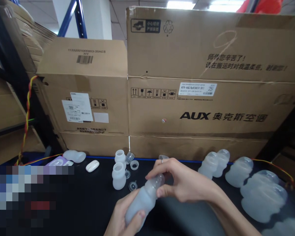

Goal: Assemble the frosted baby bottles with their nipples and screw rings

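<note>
The person's left hand [120, 210] was wrapped around a frosted bottle [142, 198], held tilted above the black table [86, 203], midway between its left and right edges. The right hand [180, 182] pinched the bottle's clear top [159, 180] between thumb and fingers. Two open bottles [119, 180] stood toward the back edge, beside a loose ring [131, 165]. Covered bottles [263, 201] crowded the right edge.

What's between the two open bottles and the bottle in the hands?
In the head view, small clear parts and a whitish ring, loose on the dark tabletop.
</note>
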The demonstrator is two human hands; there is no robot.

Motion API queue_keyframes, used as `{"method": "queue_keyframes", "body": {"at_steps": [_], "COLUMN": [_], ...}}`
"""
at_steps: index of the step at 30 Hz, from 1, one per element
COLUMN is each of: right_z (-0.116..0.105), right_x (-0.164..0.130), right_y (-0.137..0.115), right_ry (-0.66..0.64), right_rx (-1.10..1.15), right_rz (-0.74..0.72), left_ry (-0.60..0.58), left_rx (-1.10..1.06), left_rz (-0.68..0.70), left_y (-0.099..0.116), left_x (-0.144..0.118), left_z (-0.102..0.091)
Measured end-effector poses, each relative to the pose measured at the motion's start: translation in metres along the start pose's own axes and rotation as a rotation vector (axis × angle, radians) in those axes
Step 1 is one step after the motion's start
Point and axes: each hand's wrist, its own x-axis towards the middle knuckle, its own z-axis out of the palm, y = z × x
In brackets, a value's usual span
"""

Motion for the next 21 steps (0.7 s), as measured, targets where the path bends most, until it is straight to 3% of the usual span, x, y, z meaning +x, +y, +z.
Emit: {"method": "queue_keyframes", "body": {"at_steps": [5, 9, 13, 17, 21], "right_z": [0.013, -0.008, -0.04, -0.059, -0.071], "right_x": [0.004, -0.006, -0.023, -0.033, -0.04], "right_y": [-0.011, -0.009, 0.016, 0.051, 0.076], "right_ry": [0.14, 0.083, 0.126, 0.183, 0.226], "right_rx": [-0.067, -0.158, -0.321, -0.523, -0.663], "right_rz": [0.153, 0.169, 0.298, 0.535, 0.66], "left_ry": [0.245, 0.175, 0.148, 0.162, 0.06], "left_rx": [0.229, 0.508, 0.768, 0.949, 1.013], "left_rz": [0.023, 0.202, 0.38, 0.294, 0.13], "left_y": [-0.024, -0.017, -0.002, -0.013, -0.029], "left_x": [-0.013, -0.002, 0.015, 0.019, 0.019], "left_z": [0.021, 0.007, -0.018, -0.031, -0.032]}}
